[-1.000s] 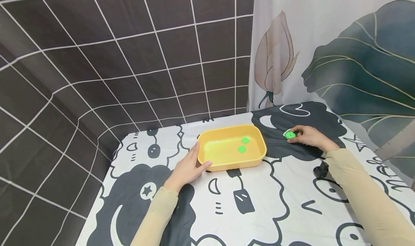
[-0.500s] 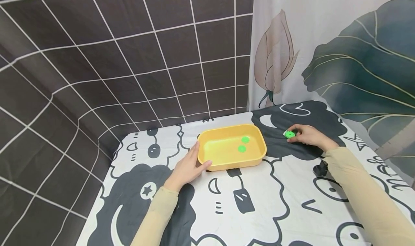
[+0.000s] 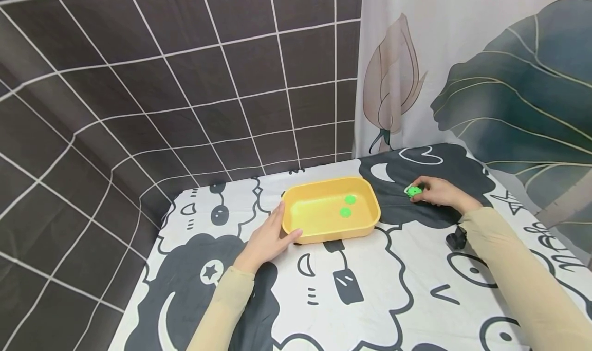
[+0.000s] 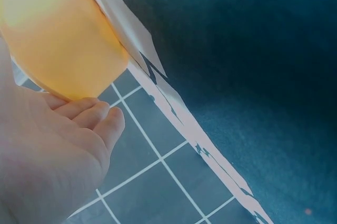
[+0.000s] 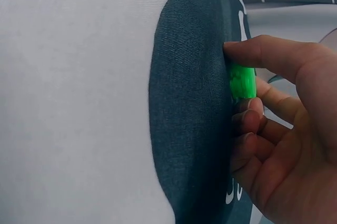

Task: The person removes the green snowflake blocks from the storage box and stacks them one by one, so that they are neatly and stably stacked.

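Observation:
A yellow plastic basin [image 3: 314,227] stands near the middle of the cloth-covered table in the head view. My left hand [image 3: 265,243] holds its near left corner, thumb at the front rim and fingers along the left wall; the left wrist view shows fingertips at the basin's edge [image 4: 63,50]. Two small green scalloped discs [image 3: 345,213] lie inside the basin, toward the right. To its right, my right hand [image 3: 441,192] holds another green scalloped piece [image 3: 413,191] between thumb and fingers, close over the dark print. Seen from the right wrist, this green piece [image 5: 243,82] looks thick and ridged.
A small black object [image 3: 456,239] lies beside the right sleeve. The table is covered with a black-and-white cartoon cloth [image 3: 365,320]. Behind it hangs a dark grid-patterned curtain [image 3: 208,84], with a leaf-print curtain [image 3: 509,99] at the right.
The green piece in my right hand tilts slightly within the fingers while the hand stays in nearly the same place. My left hand and the basin have not visibly moved.

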A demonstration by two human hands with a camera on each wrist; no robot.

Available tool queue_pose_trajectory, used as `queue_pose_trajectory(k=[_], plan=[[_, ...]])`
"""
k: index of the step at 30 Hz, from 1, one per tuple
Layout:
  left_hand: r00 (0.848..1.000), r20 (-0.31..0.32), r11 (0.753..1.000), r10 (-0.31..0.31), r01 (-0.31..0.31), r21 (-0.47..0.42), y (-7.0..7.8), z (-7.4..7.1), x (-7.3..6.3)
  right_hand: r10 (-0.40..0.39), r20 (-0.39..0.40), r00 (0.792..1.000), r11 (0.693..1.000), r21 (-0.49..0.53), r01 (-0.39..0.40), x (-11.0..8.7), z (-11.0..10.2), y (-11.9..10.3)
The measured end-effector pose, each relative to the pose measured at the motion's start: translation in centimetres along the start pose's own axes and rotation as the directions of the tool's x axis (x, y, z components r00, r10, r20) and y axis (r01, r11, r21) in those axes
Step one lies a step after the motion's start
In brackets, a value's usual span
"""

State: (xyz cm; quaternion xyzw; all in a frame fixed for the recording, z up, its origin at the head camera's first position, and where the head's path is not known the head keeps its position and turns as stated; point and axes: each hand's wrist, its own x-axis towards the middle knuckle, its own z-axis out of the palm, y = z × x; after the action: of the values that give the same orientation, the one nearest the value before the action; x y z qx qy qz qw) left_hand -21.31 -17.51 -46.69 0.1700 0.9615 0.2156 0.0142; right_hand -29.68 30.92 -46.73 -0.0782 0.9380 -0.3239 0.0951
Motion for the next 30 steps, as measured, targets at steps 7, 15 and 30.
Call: queue_pose_trajectory(k=[7,15,30], plan=[[1.0,-0.002,1.0,-0.001,0.001,-0.002,-0.01,-0.12,0.0,-0.009,-0.001,1.0,1.0,0.004,0.009,0.01,-0.19,-0.06],[1.0,0.003,1.0,-0.013,0.013,0.005,-0.02,-0.22,-0.01,-0.005,0.009,1.0,1.0,0.013,0.005,0.11,-0.33,-0.32],[1.0,0.004,1.0,-0.001,0.001,-0.004,0.0,-0.18,-0.09,0.026,0.077,0.997,0.997,0.071,-0.031,-0.29,-0.95,-0.01]])
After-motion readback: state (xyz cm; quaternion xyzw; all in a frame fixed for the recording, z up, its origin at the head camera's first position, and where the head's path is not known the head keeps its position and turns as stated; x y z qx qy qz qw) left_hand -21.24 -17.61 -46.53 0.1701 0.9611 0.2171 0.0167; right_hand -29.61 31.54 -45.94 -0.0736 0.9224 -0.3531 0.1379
